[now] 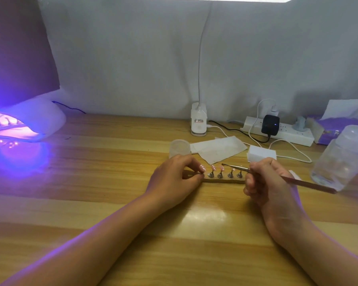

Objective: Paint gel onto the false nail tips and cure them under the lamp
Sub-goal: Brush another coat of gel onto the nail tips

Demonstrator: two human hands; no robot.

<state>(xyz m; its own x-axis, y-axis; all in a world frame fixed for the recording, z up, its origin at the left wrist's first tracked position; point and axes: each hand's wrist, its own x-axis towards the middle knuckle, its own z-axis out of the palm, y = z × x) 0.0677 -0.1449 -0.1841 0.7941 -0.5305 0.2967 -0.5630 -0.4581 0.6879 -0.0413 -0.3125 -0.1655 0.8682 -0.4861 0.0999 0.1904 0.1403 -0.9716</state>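
The false nail tips (213, 167) are standing on small metal stands along a dark strip (223, 180) on the wooden table (91, 203), directly between the hands. The left hand (174, 179) is pinching the strip's left end between thumb and forefinger. The right hand (265, 182) is gripping a thin brush (237, 167) like a pen, with its point hovering over the middle stands. Whether the bristles are touching a tip is too fine to make out. The three tips on the left are showing pink and glossy, so painting seems to be partly done. The two right-hand stands are too small to judge and may be waiting for gel or even for tips. Just beyond, a small cup (179, 147) and paper wipes (217, 150) are lying within reach. Far left, the curing lamp (35, 118) is glowing violet with a bar-like shape inside, probably another batch curing, though the glare and the frame edge are hiding it. This strip is not yet under the lamp.
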